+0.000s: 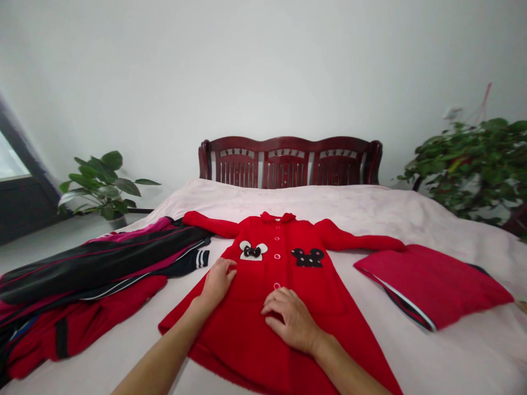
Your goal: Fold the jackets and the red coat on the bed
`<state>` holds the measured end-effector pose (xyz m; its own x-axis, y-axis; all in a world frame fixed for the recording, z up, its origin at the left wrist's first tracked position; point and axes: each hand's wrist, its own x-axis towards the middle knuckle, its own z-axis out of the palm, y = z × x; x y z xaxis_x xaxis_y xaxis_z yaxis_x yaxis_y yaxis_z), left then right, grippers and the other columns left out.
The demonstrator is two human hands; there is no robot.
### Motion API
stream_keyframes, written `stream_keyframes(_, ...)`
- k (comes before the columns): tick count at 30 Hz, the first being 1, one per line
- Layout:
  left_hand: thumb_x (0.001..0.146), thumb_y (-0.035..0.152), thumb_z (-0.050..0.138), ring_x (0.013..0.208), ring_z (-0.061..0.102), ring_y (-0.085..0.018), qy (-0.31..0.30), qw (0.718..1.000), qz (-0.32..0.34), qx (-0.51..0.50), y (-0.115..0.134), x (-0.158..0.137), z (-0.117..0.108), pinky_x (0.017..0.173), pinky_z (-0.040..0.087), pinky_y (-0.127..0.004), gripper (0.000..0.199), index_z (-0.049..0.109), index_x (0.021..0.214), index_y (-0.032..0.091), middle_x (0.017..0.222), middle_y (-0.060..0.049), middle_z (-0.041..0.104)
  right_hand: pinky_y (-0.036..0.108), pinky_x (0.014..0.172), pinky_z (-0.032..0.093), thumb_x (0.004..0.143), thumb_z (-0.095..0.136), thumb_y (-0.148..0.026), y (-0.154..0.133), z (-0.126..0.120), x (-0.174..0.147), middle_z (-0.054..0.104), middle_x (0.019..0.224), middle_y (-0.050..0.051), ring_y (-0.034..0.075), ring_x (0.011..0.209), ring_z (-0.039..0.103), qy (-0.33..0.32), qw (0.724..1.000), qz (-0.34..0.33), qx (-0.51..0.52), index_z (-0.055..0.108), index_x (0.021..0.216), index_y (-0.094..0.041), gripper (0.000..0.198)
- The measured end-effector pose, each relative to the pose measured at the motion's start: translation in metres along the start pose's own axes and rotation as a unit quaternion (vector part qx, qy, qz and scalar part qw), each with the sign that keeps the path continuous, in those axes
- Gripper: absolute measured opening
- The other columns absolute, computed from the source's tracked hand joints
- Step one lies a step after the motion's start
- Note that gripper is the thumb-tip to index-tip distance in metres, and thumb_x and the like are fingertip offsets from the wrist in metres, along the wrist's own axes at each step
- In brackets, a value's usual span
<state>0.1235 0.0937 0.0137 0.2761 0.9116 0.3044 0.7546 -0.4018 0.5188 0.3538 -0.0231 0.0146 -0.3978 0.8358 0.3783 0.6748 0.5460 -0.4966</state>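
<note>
A red coat (251,285) lies spread flat, front up, with its collar away from me and both sleeves stretched out to the sides. Pink-ringed buttons run down its middle. A white mouse-head patch with a black bow sits on one side of the chest, a black dotted one on the other. My left hand (219,278) rests on the coat's left side below the white patch, fingers loosely bent and apart. Over the button line, near the lowest visible button, is my right hand (290,318), its fingers curved and thumb apart. Neither hand shows anything in it.
A folded dark pink garment (436,282) lies to the right, touching the coat's sleeve end. Piled clothes (102,269) cover the bed's left side. Beyond the pale bedsheet (370,206) stands a dark wooden headboard (288,159). Potted plants (105,184) flank the bed.
</note>
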Motion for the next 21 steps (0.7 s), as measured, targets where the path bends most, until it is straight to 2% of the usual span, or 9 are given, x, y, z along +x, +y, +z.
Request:
stream_keyframes(3, 0.084, 0.019, 0.060, 0.090, 0.064, -0.019, -0.008, 1.000, -0.005, 0.005, -0.011, 0.008, -0.001, 0.086, 0.050, -0.032, 0.013, 0.070, 0.093, 0.018, 0.094, -0.006, 0.068, 0.037, 0.111, 0.030, 0.082, 0.064, -0.015, 0.001, 0.002, 0.002, 0.068, 0.095, -0.003, 0.014, 0.095, 0.058, 0.011, 1.000, 0.001, 0.005, 0.070, 0.087, -0.026, 0.014)
stream_keyframes(5, 0.084, 0.019, 0.062, 0.089, 0.064, -0.017, -0.013, 1.000, -0.005, 0.012, -0.012, 0.005, -0.001, 0.083, 0.049, -0.029, 0.011, 0.070, 0.091, 0.019, 0.096, -0.005, 0.067, 0.037, 0.110, 0.030, 0.083, 0.063, -0.014, 0.001, 0.002, 0.003, 0.069, 0.094, -0.004, 0.014, 0.094, 0.058, 0.016, 1.000, 0.003, 0.006, 0.070, 0.086, -0.025, 0.013)
stream_keyframes(8, 0.086, 0.020, 0.059, 0.089, 0.062, -0.018, -0.008, 1.000, -0.009, 0.028, -0.009, -0.002, 0.003, 0.079, 0.047, -0.029, 0.011, 0.069, 0.089, 0.021, 0.100, -0.004, 0.065, 0.037, 0.109, 0.032, 0.083, 0.063, -0.015, 0.002, 0.004, 0.004, 0.069, 0.093, -0.003, 0.014, 0.093, 0.058, 0.021, 1.000, 0.006, 0.008, 0.070, 0.085, -0.025, 0.012)
stream_keyframes(13, 0.090, 0.021, 0.052, 0.086, 0.059, -0.018, 0.008, 0.999, -0.029, 0.029, -0.002, -0.003, 0.008, 0.074, 0.044, -0.029, 0.017, 0.063, 0.077, 0.019, 0.093, -0.005, 0.063, 0.036, 0.110, 0.032, 0.083, 0.064, -0.015, 0.002, 0.005, 0.003, 0.069, 0.092, -0.004, 0.013, 0.093, 0.058, 0.025, 1.000, 0.012, 0.009, 0.070, 0.084, -0.025, 0.012)
stream_keyframes(17, 0.090, 0.022, 0.049, 0.088, 0.059, -0.021, 0.040, 0.998, -0.054, -0.011, -0.001, -0.002, 0.008, 0.080, 0.046, -0.032, 0.023, 0.057, 0.069, 0.019, 0.086, -0.006, 0.061, 0.035, 0.110, 0.032, 0.083, 0.064, -0.014, 0.003, 0.004, 0.003, 0.070, 0.092, -0.005, 0.013, 0.093, 0.059, 0.027, 0.999, 0.012, 0.011, 0.070, 0.084, -0.025, 0.013)
stream_keyframes(21, 0.090, 0.024, 0.047, 0.086, 0.062, -0.021, 0.106, 0.985, -0.110, -0.084, -0.011, -0.004, 0.007, 0.084, 0.050, -0.036, 0.020, 0.054, 0.072, 0.020, 0.087, -0.007, 0.062, 0.035, 0.109, 0.033, 0.083, 0.063, -0.013, 0.004, 0.006, 0.003, 0.070, 0.091, -0.005, 0.013, 0.092, 0.059, 0.033, 0.999, 0.008, 0.014, 0.070, 0.083, -0.025, 0.014)
